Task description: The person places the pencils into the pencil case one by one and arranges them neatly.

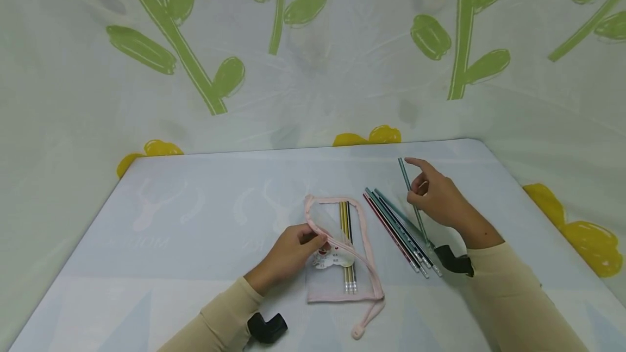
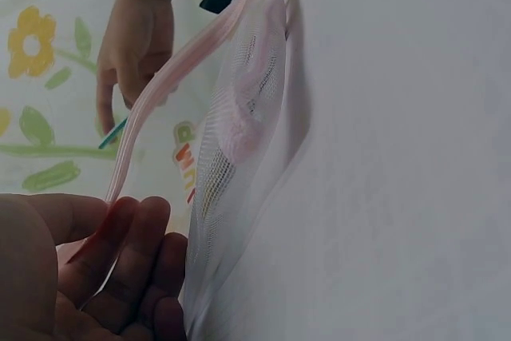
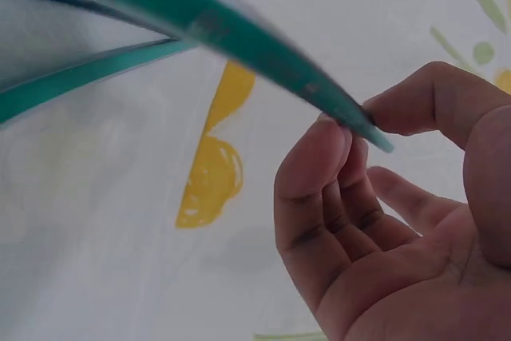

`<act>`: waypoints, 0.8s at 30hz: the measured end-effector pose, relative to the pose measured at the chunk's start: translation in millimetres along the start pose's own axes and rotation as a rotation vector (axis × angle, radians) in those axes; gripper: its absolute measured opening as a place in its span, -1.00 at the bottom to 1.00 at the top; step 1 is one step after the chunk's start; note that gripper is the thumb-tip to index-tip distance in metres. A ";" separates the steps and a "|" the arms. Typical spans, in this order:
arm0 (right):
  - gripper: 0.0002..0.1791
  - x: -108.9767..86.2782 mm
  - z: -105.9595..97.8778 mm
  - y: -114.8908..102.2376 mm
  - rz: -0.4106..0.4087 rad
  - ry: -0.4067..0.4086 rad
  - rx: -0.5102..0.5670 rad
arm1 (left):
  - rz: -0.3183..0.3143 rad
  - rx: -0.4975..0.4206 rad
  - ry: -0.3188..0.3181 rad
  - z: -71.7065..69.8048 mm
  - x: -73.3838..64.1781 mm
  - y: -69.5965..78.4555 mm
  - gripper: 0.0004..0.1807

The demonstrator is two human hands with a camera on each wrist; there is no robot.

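Observation:
My left hand (image 1: 292,247) pinches the pink-trimmed opening edge of a white mesh pouch (image 1: 323,287), lifting that edge off the table. Inside the pouch lie several yellow and black pencils (image 1: 346,276), and a white label (image 1: 337,257) shows near the fingers. In the left wrist view the mesh (image 2: 215,149) hangs beside the curled fingers. To the right, my right hand (image 1: 440,200) pinches a teal pencil (image 1: 405,174) between thumb and fingers, tilted above the table. The right wrist view shows this pencil (image 3: 239,41) passing between the fingertips.
Just right of the pouch, several loose pencils (image 1: 393,227) in teal, dark blue and red lie side by side. A pink cord with a toggle (image 1: 358,332) trails from the pouch's near right corner. Behind the white table (image 1: 195,194) stands a leaf-patterned backdrop (image 1: 342,80).

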State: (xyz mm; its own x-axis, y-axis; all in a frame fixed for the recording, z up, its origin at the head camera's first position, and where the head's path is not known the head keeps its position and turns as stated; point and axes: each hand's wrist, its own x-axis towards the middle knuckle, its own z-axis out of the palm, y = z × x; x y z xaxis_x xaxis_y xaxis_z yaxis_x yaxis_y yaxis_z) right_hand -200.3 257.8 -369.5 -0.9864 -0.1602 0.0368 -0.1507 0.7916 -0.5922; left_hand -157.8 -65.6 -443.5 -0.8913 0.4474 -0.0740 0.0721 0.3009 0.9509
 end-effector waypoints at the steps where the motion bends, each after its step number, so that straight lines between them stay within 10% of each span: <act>1: -0.17 0.1 0.5 -0.8 0.005 0.001 0.017 | -0.003 0.001 0.002 0.2 0.2 -0.1 -0.72; 24: -0.06 1.8 16.5 -7.3 0.028 -0.028 0.384 | 0.000 -0.016 0.012 1.5 -0.2 1.4 -0.74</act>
State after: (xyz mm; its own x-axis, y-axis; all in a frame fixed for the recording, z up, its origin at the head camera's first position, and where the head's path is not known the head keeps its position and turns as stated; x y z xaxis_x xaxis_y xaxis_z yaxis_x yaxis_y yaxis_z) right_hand -199.9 242.0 -378.3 -0.9868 -0.1620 -0.0026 -0.0828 0.5181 -0.8513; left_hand -156.8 -64.0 -442.6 -0.8964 0.4375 -0.0708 0.0649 0.2875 0.9556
